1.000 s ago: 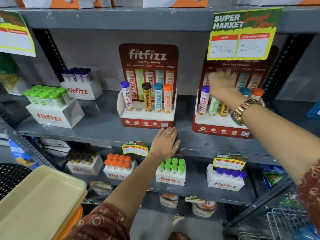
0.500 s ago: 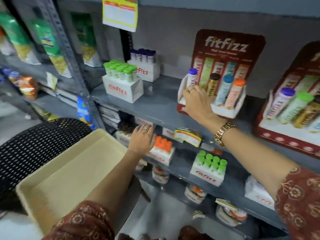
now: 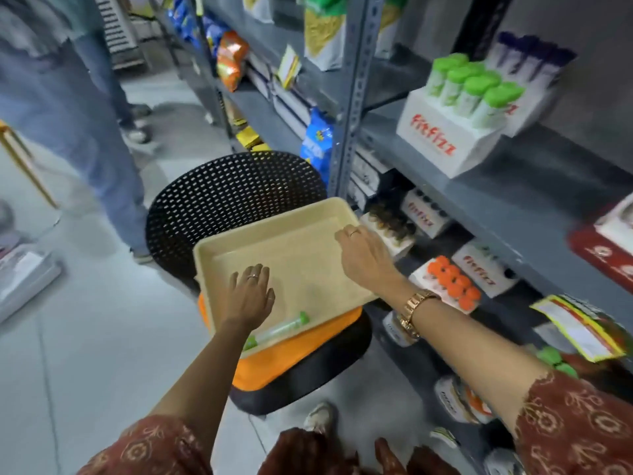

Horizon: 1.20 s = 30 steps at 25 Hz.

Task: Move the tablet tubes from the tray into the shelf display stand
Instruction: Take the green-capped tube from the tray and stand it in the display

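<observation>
Although the beige tray looks almost bare, the job does not seem finished: one green-capped tablet tube lies on its side in the tray's near corner, just beside the wrist of the left hand, and a second green cap shows at the near rim below that wrist, though blur and the forearm make it hard to tell whether this is another tube or the far end of the same one. So one tube for certain, possibly two, is left to carry over; the rest of the tray floor that shows is bare. The left hand hovers flat over the tray with its fingers spread and holding nothing. The right hand reaches over the tray's far right edge, fingers loosely curled and downward, also without anything visible in it. The tray rests on an orange seat pad of a black mesh-backed chair that stands just beside the grey shelf. The red display stand is only a sliver at the right edge of the view, so how full it is cannot be judged. On the shelves sit other stock: a white box of green-capped tubes, four caps visible in its front row, and an orange-capped group below, too blurred to count.
</observation>
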Tool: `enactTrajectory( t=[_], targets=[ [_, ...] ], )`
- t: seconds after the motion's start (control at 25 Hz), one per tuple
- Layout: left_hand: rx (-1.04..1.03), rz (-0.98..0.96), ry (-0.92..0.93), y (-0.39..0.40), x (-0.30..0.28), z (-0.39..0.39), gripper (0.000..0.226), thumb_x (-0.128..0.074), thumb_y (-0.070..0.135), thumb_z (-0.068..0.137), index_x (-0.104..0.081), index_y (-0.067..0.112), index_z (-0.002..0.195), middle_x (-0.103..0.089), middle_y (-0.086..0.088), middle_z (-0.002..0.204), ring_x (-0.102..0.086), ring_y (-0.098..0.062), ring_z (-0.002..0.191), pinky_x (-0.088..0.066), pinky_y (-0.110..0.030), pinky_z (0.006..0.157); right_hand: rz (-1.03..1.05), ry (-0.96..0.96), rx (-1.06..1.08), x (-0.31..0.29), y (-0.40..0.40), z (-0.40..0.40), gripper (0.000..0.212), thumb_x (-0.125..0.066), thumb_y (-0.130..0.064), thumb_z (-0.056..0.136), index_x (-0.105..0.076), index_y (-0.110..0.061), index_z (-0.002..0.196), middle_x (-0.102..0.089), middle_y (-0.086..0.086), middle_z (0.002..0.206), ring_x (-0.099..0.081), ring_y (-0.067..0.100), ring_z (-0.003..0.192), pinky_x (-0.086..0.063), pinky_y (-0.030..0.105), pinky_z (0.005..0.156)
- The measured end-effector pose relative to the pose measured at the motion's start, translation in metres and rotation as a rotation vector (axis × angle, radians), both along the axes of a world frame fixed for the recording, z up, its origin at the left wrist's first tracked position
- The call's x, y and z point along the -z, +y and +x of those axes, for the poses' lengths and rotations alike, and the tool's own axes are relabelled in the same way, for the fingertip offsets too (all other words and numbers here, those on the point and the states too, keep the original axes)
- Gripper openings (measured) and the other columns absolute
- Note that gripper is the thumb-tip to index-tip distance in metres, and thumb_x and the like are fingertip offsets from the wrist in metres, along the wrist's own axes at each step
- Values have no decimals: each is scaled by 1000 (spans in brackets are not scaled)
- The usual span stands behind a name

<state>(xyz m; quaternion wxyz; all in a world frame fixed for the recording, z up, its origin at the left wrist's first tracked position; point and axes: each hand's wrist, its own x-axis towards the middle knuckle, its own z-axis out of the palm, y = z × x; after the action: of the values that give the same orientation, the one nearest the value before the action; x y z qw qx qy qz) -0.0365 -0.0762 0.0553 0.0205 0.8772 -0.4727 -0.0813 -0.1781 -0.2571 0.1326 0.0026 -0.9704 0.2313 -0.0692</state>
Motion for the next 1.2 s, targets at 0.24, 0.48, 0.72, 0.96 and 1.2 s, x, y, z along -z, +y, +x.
enactTrajectory(
  t=[0.24, 0.48, 0.72, 0.96, 1.2],
  targets=[
    [-167, 174, 90, 65, 43, 29, 62, -35, 35, 90, -25, 5, 144, -23, -15, 154, -23, -30, 142, -19, -53, 113, 174, 277, -249, 71, 55, 60, 36, -44, 4, 84, -57, -5, 117, -60, 14, 114, -56, 31, 104, -47, 39, 82],
    [-224, 147, 150, 93, 64, 36, 67, -34, 39, 92, -3, 7, 143, -10, -9, 155, -18, -30, 143, -23, -52, 112, 196, 747, -411, 111, 76, 80, 27, -57, -14, 90, -57, -6, 117, -57, 12, 123, -52, 28, 115, -43, 39, 95],
    [-239, 128, 188, 95, 76, 37, 70, -4, 53, 81, 11, 16, 139, 14, 0, 148, 9, -22, 137, -14, -47, 116, 80, 787, -460, 126, 73, 81, 22, -53, -2, 91, -61, -4, 112, -60, 12, 120, -53, 28, 113, -42, 39, 94],
    [-210, 165, 194, 94, 72, 38, 87, 28, 72, 65, 24, 19, 134, 28, 1, 144, 18, -14, 136, -4, -42, 118, 11, 833, -486, 128, 73, 76, 30, -46, -4, 93, -55, -8, 122, -59, 10, 126, -54, 27, 117, -42, 37, 96],
    [-226, 169, 150, 79, 51, 39, 71, -26, 48, 96, 7, 9, 146, 12, -8, 157, 6, -22, 145, -4, -43, 118, -88, 698, -486, 87, 51, 72, 31, -45, -4, 91, -49, -10, 122, -60, 9, 125, -53, 27, 117, -37, 39, 98]
  ],
)
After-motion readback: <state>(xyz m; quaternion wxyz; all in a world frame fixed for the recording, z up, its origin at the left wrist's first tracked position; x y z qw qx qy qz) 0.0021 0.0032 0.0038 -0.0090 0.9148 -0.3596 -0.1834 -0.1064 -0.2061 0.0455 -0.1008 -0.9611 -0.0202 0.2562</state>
